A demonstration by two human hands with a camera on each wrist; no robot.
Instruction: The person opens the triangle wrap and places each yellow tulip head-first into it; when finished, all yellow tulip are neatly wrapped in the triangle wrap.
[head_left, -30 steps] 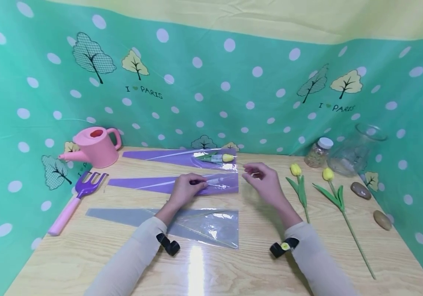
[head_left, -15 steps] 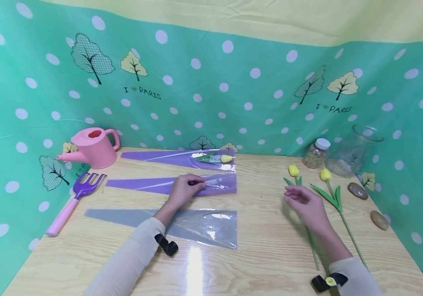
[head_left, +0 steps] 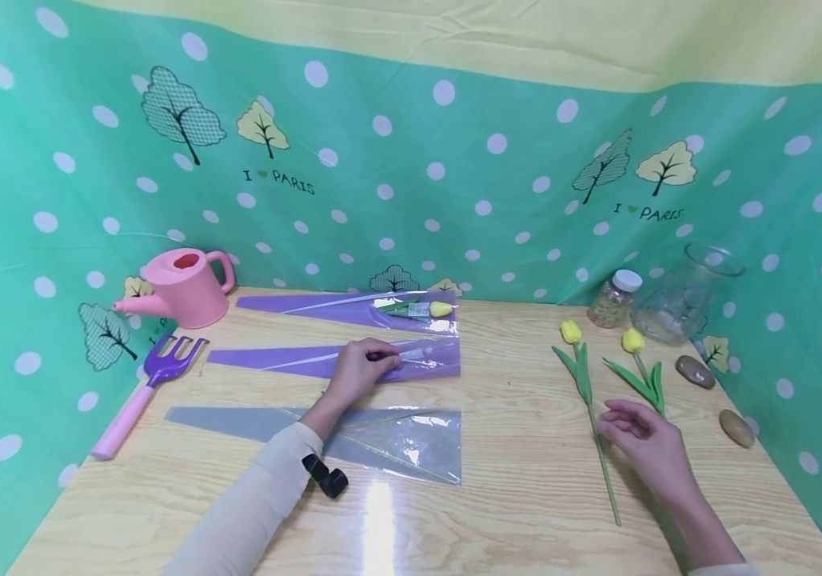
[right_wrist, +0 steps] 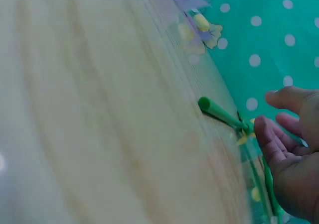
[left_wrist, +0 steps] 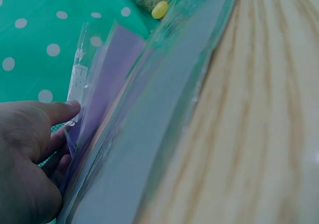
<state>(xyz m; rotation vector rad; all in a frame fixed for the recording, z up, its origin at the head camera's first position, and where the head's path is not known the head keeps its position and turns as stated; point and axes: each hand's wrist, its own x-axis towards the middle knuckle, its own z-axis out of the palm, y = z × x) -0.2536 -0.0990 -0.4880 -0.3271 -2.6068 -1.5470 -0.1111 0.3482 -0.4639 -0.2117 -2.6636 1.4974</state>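
One flower (head_left: pixel 441 309) lies sleeved, two loose flowers (head_left: pixel 583 380) are left; left hand (head_left: pixel 362 370) pinches the middle sleeve (head_left: pixel 303 360), right hand (head_left: pixel 650 450) holds nothing.

green dotted cloth backdrop (head_left: pixel 464 216), wooden table (head_left: pixel 519 472), glare (head_left: pixel 378 524)

Glossy plastic wrappers (head_left: pixel 404 444), smooth plastic watering can (head_left: pixel 193 294), shiny wood-grain tabletop (head_left: pixel 512 440); matt cloth backdrop (head_left: pixel 411 216)

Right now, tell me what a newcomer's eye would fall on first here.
Probably the pink watering can at back left, bright before the green polka-dotted cloth. Next, perhaps, the left hand pinching the nearer purple sleeve near the middle, and the right hand near two yellow tulips at the right.
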